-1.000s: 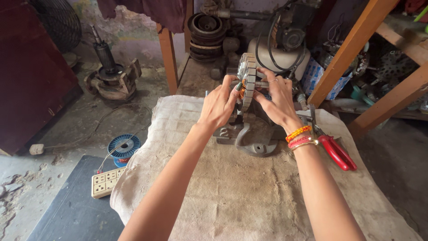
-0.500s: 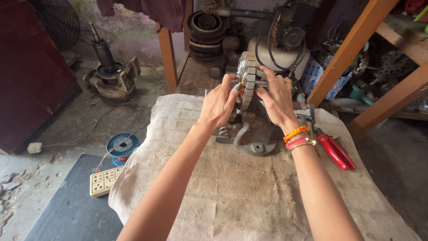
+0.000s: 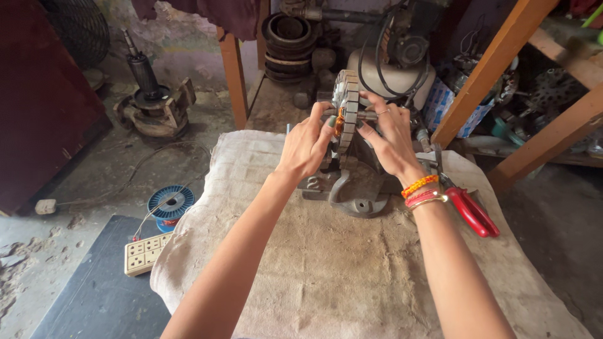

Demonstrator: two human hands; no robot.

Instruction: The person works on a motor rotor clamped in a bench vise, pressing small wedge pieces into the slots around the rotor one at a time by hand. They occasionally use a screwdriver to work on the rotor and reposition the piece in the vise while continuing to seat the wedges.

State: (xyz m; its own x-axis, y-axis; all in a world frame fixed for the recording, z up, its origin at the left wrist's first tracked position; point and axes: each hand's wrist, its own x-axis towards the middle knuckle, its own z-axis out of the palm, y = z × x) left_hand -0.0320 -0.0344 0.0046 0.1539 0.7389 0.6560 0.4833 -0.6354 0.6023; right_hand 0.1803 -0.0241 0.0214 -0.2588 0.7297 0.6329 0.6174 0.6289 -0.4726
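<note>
Not much has moved since the earlier frames, honestly: both hands were already up on the stator and they've only shuffled a touch, the fingers sitting a bit closer around the winding than before. The left hand (image 3: 306, 145) is curled in from the near-left side, fingertips pinched narrow against the orange copper coil (image 3: 340, 122) tucked in the slots, so it looks like a fine grip on wire rather than a hold on the whole part. The right hand (image 3: 392, 139) comes in from the other side, fingers spread a bit wider and wrapped on the laminated stator core (image 3: 347, 100), which probably steadies the stack so it doesn't twist while the other hand fiddles. That core stands upright on edge, seated in a grey metal stand (image 3: 353, 193) near the far edge of the bench (image 3: 352, 282), roughly middle; standing it up like that keeps the slots facing both hands. Bench is covered in sackcloth, likely for grip and to catch bits. Red-handled pliers (image 3: 471, 210) lie by the right edge, just beside the right wrist, handy but untouched. Down on the floor to the left are a blue wire spool (image 3: 170, 204) and a cream power strip (image 3: 146, 253), well apart from the work.
</note>
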